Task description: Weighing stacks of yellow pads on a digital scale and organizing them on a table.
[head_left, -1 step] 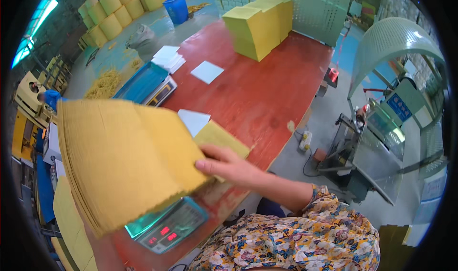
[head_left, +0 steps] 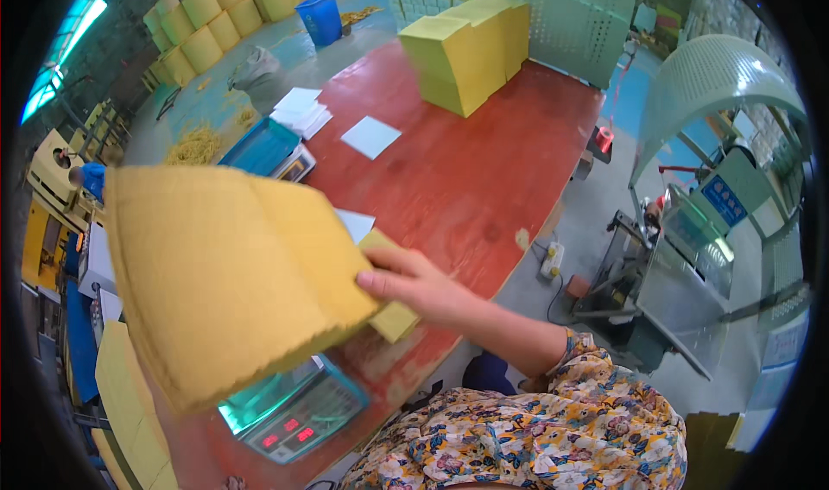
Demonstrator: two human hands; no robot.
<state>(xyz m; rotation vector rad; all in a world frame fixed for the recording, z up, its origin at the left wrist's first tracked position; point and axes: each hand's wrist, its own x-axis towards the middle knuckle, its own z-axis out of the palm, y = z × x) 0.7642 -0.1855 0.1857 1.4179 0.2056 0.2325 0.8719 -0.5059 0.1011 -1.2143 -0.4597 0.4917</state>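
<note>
A thick stack of yellow paper sheets [head_left: 233,274] is held up at the left, tilted and bowed. My right hand [head_left: 401,278] grips its right edge, with the thumb on the top face and the fingers reaching round the far side. My left forearm [head_left: 164,417] rises at the lower left toward the stack's far left edge. The stack hides my left hand and its fingers. Below the stack lies a digital scale [head_left: 298,417] with lit red digits, its pan partly covered from sight. More yellow paper [head_left: 397,322] lies on the table just under my right hand.
The red tabletop [head_left: 458,188] bears a tall yellow paper stack [head_left: 466,54], a white sheet [head_left: 370,137], a pile of white sheets [head_left: 300,112] and another scale with a blue tray [head_left: 259,145]. A machine with a perforated hood [head_left: 717,84] stands right. A blue bin [head_left: 319,18] stands behind.
The held stack has tilted a little, and its left sheet edges look less fanned out. More yellow paper shows below my right hand.
</note>
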